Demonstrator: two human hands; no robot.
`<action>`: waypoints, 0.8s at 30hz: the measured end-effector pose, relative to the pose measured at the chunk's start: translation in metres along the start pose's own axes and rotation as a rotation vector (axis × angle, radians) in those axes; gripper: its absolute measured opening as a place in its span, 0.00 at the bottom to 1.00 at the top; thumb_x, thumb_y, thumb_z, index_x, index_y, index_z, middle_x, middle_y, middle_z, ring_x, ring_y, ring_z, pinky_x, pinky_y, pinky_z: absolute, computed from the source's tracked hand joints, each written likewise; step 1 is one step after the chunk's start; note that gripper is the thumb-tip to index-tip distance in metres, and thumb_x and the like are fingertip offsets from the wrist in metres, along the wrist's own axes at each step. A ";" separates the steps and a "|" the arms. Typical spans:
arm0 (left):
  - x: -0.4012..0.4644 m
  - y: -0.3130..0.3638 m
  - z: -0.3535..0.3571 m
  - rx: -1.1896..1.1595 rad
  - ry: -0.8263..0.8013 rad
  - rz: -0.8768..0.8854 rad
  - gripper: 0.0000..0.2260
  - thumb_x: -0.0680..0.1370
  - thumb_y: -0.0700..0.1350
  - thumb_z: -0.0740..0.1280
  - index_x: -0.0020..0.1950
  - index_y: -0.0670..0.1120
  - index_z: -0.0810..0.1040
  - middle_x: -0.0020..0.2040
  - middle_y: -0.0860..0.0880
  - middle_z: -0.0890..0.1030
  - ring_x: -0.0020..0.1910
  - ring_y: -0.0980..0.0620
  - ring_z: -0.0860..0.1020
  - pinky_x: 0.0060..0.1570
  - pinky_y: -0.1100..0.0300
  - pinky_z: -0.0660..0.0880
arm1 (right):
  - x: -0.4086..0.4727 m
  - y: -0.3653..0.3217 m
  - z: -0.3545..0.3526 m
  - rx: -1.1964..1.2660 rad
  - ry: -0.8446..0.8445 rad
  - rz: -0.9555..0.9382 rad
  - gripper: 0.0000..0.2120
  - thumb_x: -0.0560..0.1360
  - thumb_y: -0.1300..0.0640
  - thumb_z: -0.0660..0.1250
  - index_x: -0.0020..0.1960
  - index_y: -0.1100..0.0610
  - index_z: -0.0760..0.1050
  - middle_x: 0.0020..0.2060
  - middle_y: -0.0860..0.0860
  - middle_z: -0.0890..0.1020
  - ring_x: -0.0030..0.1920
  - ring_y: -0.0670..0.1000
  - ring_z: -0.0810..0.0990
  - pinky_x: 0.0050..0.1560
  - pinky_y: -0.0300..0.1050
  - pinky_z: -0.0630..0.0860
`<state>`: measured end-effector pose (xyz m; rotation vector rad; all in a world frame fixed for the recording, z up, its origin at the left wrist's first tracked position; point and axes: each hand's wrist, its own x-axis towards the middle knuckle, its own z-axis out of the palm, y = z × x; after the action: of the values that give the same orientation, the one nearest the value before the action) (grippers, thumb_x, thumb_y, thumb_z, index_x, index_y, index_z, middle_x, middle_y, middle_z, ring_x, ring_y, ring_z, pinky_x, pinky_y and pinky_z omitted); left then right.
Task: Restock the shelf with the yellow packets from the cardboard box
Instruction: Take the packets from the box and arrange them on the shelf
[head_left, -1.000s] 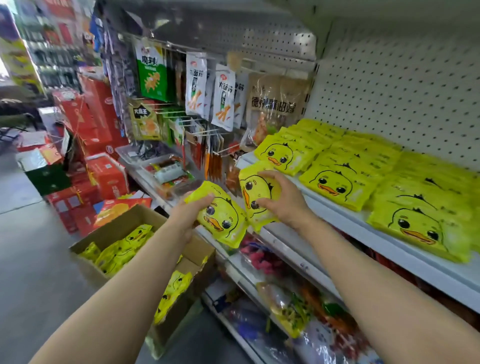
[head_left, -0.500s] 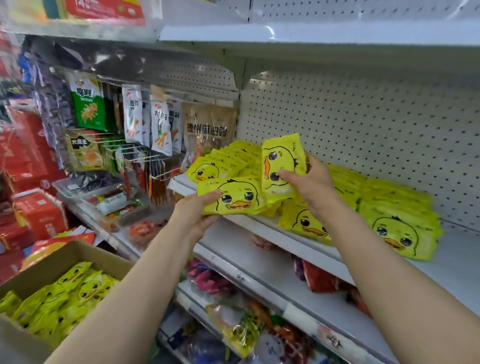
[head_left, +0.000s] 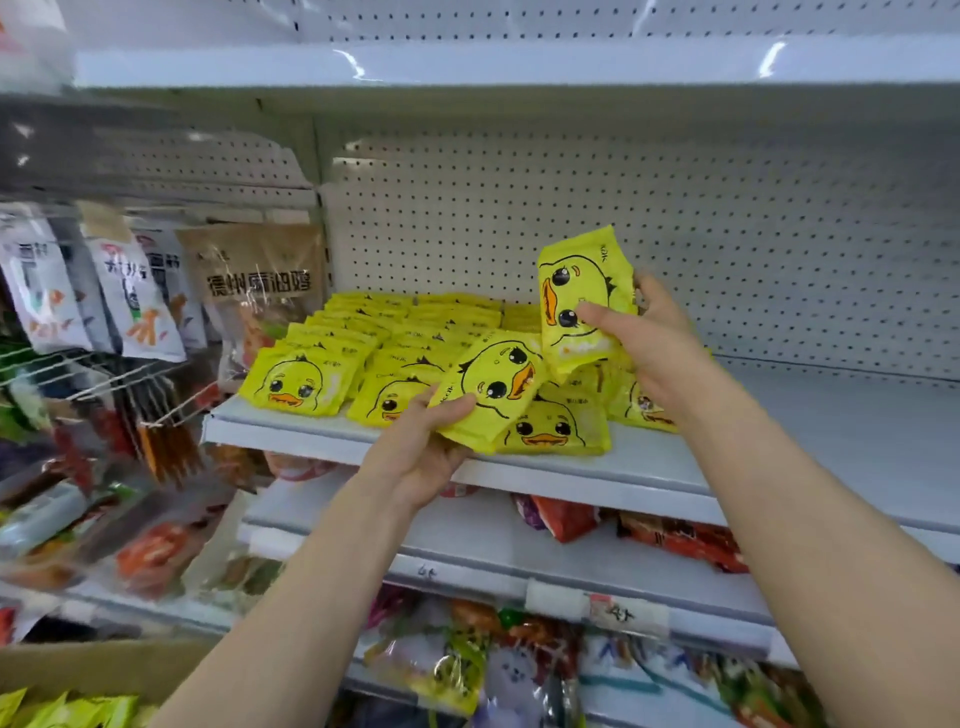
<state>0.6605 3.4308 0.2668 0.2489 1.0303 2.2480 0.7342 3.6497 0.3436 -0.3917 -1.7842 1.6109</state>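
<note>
My left hand (head_left: 421, 452) grips a yellow duck packet (head_left: 493, 389) by its lower end, tilted over the front of the white shelf (head_left: 571, 478). My right hand (head_left: 649, 338) holds a second yellow duck packet (head_left: 582, 301) upright and higher, above the rows of yellow packets (head_left: 363, 353) lying on the shelf. The right part of that shelf (head_left: 841, 431) is bare. A corner of the cardboard box (head_left: 93, 670) shows at the bottom left, with yellow packets (head_left: 62, 709) inside.
Hanging snack bags (head_left: 130, 296) on wire hooks fill the left bay. A brown bag (head_left: 260, 280) stands beside the yellow rows. Red and mixed snack bags (head_left: 675, 535) lie on the lower shelves. A white pegboard (head_left: 675, 234) backs the shelf, under another shelf (head_left: 519, 62).
Both hands have risen from near the box to shelf height, each carrying its packet. The view has swung up and right, so the box has dropped to the bottom left corner.
</note>
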 end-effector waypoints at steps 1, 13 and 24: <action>0.002 -0.002 0.003 0.006 -0.022 -0.034 0.19 0.72 0.32 0.69 0.62 0.42 0.74 0.47 0.43 0.85 0.42 0.49 0.84 0.45 0.54 0.82 | -0.004 -0.001 -0.005 -0.001 0.024 -0.004 0.23 0.65 0.58 0.81 0.52 0.40 0.75 0.53 0.46 0.84 0.53 0.52 0.85 0.56 0.61 0.80; 0.016 -0.040 0.060 0.098 -0.244 -0.321 0.06 0.76 0.42 0.69 0.49 0.41 0.82 0.47 0.43 0.85 0.43 0.46 0.85 0.46 0.50 0.82 | -0.050 -0.021 -0.079 -0.040 0.229 0.001 0.20 0.71 0.69 0.74 0.61 0.60 0.76 0.51 0.55 0.85 0.40 0.56 0.87 0.30 0.49 0.82; 0.068 -0.046 0.150 0.864 -0.387 -0.351 0.13 0.76 0.38 0.70 0.61 0.40 0.77 0.53 0.41 0.84 0.45 0.46 0.83 0.49 0.47 0.80 | -0.026 -0.024 -0.145 -0.180 0.312 -0.006 0.14 0.70 0.67 0.75 0.52 0.57 0.78 0.47 0.54 0.86 0.35 0.57 0.85 0.33 0.52 0.83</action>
<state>0.6916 3.5874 0.3278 0.7612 1.6101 1.2687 0.8546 3.7375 0.3578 -0.6811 -1.6894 1.3061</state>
